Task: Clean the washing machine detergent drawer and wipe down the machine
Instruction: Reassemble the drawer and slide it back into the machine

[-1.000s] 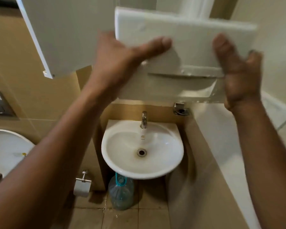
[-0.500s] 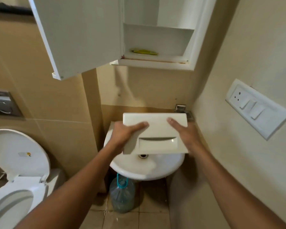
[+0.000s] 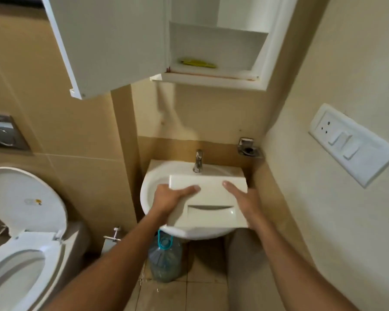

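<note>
drawer held low over the basin

the detergent drawer was a cream-white plastic piece. its broad front panel faced the camera, with a long recessed pull across the lower half and a glossy patch at the right end of it. it sat over the sink, just near of the tap, with its lower edge by the near rim. whether it touched the basin could not be told.

the left hand grasped the drawer's left side, thumb laid across the front panel. the right hand grasped the right side the same way, thumb on the front and the fingers hidden behind.

a second earlier the drawer had been high and close to the camera, covering the open cabinet. half a second earlier it was already down at the sink and hid the tap, which now showed above its top edge. the grip of both hands looked unchanged.

counted: one drawer, two hands, one sink, one tap. there was also one water bottle on the floor under the basin and one toilet at the left with its lid up. the one cabinet had one door swung open and one yellow item on its shelf. one switch plate was on the right wall.
</note>
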{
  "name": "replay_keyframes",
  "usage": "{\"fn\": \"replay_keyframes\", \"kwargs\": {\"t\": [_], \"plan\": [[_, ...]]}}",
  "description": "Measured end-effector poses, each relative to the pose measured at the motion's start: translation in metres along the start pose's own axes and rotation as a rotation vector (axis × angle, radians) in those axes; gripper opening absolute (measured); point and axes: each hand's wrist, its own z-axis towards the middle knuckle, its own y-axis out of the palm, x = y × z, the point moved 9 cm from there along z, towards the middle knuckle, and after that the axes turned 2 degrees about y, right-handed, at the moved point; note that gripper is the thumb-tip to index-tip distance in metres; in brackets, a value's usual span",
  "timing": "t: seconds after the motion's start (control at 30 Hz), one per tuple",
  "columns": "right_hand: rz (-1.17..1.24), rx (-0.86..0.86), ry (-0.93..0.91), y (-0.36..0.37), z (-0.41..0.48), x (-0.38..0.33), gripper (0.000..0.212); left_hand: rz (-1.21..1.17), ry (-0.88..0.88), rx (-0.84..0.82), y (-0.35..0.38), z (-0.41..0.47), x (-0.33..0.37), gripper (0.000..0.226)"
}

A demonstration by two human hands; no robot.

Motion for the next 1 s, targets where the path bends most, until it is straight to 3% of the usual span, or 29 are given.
{"fn": "replay_keyframes", "kwargs": {"t": [0.07, 0.13, 0.23, 0.33, 0.4, 0.47, 0.5, 0.53, 0.57, 0.67, 0.7, 0.77, 0.83, 0.93, 1.0], "plan": [[-0.028, -0.006, 0.028, -0.001, 0.002, 0.015, 0.070, -0.018, -0.027, -0.025, -0.001, 0.003, -0.022, 0.068], [-0.022, 0.016, -0.037, -0.006, 0.001, -0.007, 0.067, -0.040, 0.013, -0.018, -0.001, 0.006, -0.006, 0.063], [0.045, 0.056, -0.275, -0.019, -0.012, -0.089, 0.031, -0.059, 0.169, 0.001, 0.005, 0.000, 0.072, 0.043], [0.171, 0.075, -0.604, -0.046, -0.054, -0.202, 0.022, -0.050, 0.503, 0.027, 0.008, -0.037, 0.192, 0.034], [0.253, 0.095, -0.903, -0.068, -0.099, -0.272, 0.016, -0.065, 0.842, -0.022, 0.008, -0.083, 0.273, 0.026], [0.377, 0.156, -1.165, -0.083, -0.132, -0.299, 0.006, -0.079, 1.151, -0.112, 0.009, -0.121, 0.315, 0.017], [0.422, 0.181, -1.222, -0.082, -0.130, -0.293, 0.005, -0.078, 1.197, -0.132, 0.010, -0.122, 0.315, 0.016], [0.440, 0.202, -1.173, -0.074, -0.116, -0.273, 0.006, -0.056, 1.135, -0.100, 0.009, -0.107, 0.298, 0.018], [0.412, 0.223, -1.000, -0.061, -0.089, -0.241, 0.009, 0.001, 0.966, -0.016, 0.007, -0.080, 0.265, 0.021], [0.060, 0.115, -0.174, -0.009, -0.011, -0.071, 0.042, 0.100, 0.188, 0.030, 0.001, -0.013, 0.082, 0.039], [-0.044, 0.078, -0.013, -0.002, -0.005, -0.023, 0.060, 0.075, 0.048, 0.001, -0.002, -0.008, 0.031, 0.048], [-0.109, 0.045, 0.014, 0.000, -0.001, 0.010, 0.076, 0.001, -0.011, -0.022, -0.005, -0.005, -0.012, 0.066], [-0.095, 0.059, -0.029, -0.003, 0.001, 0.000, 0.072, -0.008, 0.016, -0.008, -0.008, -0.001, -0.009, 0.074], [0.004, 0.037, -0.180, -0.005, -0.007, -0.057, 0.044, -0.011, 0.142, 0.031, -0.006, -0.001, 0.048, 0.057], [0.104, 0.084, -0.377, -0.019, -0.026, -0.123, 0.021, -0.019, 0.304, 0.086, -0.006, -0.013, 0.112, 0.039]]}}
